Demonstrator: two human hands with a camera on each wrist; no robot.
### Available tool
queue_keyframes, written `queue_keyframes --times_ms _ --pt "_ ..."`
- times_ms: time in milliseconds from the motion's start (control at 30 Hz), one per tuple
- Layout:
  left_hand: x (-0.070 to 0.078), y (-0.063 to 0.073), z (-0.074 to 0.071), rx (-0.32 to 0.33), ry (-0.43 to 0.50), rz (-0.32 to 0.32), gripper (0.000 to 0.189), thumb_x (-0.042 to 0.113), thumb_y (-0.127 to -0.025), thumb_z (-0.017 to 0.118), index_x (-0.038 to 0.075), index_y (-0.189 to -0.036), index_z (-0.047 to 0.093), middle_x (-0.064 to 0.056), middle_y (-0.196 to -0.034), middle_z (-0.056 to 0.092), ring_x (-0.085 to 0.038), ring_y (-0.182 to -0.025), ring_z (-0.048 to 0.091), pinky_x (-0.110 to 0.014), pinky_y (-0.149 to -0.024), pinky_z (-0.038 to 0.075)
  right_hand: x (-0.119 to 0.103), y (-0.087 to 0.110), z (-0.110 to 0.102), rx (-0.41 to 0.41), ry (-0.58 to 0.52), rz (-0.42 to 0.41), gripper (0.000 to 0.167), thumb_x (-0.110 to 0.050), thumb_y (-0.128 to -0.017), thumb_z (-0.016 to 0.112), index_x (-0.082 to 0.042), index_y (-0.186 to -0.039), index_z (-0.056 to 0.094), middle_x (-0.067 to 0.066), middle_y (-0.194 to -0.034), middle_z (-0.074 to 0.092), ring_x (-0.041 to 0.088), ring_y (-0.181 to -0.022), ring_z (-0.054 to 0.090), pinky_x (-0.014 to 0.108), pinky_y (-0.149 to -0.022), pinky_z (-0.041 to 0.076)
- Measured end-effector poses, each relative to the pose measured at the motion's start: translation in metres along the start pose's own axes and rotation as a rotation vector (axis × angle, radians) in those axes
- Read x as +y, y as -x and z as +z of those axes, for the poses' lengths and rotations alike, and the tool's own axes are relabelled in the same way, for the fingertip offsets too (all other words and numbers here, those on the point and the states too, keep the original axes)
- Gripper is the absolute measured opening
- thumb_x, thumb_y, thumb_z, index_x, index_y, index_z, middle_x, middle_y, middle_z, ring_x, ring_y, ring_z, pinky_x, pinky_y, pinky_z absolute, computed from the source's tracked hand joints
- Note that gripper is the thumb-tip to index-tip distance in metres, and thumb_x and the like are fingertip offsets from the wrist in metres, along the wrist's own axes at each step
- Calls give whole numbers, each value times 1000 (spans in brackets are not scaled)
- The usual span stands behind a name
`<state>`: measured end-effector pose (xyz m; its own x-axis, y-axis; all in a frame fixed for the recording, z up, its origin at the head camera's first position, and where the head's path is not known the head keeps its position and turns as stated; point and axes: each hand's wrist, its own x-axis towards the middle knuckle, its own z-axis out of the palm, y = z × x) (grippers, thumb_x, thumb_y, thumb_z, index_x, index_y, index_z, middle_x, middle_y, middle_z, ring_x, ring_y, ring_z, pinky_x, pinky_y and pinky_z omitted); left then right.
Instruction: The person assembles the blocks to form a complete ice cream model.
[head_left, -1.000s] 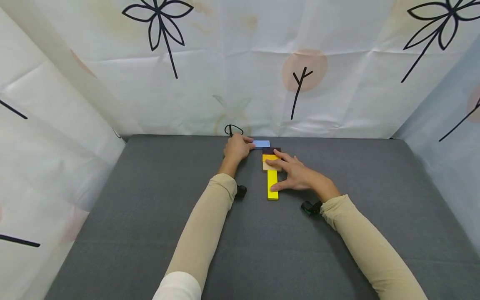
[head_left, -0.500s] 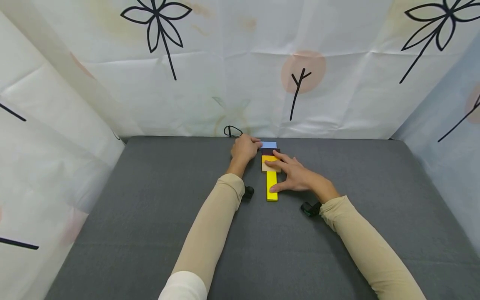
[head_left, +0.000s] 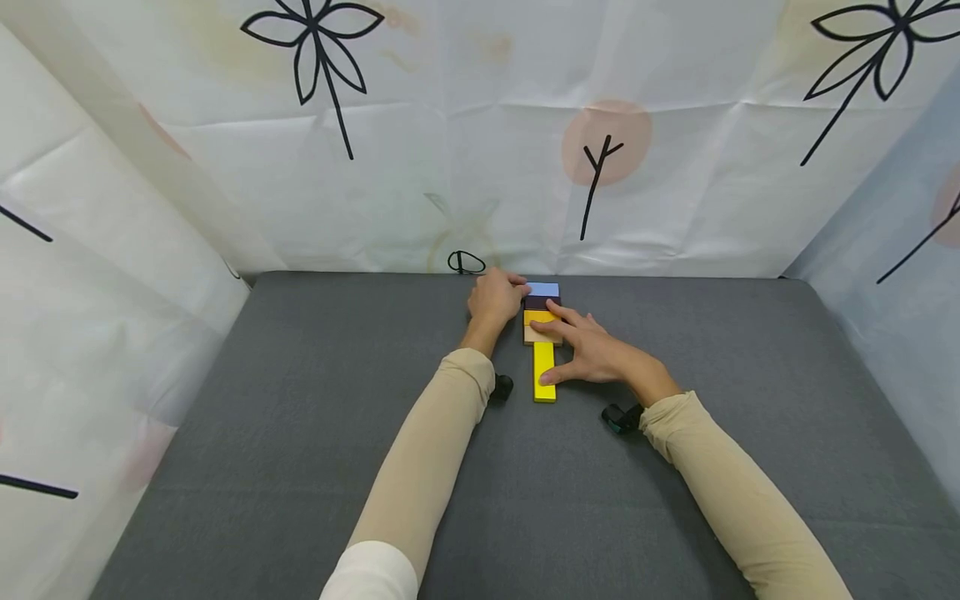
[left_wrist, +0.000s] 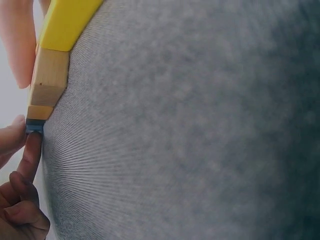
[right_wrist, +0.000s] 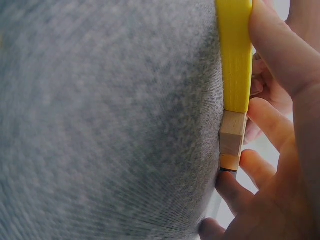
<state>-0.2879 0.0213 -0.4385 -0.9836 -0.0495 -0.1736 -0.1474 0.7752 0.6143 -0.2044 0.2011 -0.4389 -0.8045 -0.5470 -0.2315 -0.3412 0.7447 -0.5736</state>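
A column of wooden blocks lies flat on the grey cloth in the head view. From the far end come a light blue block (head_left: 545,289), a dark block (head_left: 536,303), an orange-yellow block (head_left: 534,317) and a plain wood block (head_left: 536,337), all crosswise. A long bright yellow block (head_left: 543,360) runs lengthwise toward me. My left hand (head_left: 495,302) pinches the blue block's left end with thumb and index finger. My right hand (head_left: 594,350) rests spread over the column, thumb on the yellow block, fingertips on the plain wood and dark blocks.
The grey cloth-covered table (head_left: 315,433) extends to both sides and in front. A white printed curtain (head_left: 450,167) hangs along its back edge, with more fabric at left and right. Dark wrist cameras (head_left: 621,418) sit below the wrists.
My left hand has slid the blue block to the right, so it now lines up against the dark block's far side. The right hand has stayed in place.
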Motion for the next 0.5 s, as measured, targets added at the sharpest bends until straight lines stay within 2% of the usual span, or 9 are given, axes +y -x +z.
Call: queue_keyframes --times_ms 300,500 --pt "-3 -2 4 40 -43 32 26 38 -100 66 31 -123 76 1 -127 74 -29 -111 69 -48 -92 57 0 -3 0 -8 -6 -4 91 -48 -87 79 -21 -161 34 14 -173 0 44 -159 6 72 -123 -3" --pt "-4 -1 6 52 -44 48 24 38 -100 66 30 -120 77 1 -122 75 -28 -102 71 -45 -85 58 3 -4 0 -18 -36 -16 90 -46 -88 78 -19 -161 33 15 -173 -2 45 -159 4 74 -122 -5"
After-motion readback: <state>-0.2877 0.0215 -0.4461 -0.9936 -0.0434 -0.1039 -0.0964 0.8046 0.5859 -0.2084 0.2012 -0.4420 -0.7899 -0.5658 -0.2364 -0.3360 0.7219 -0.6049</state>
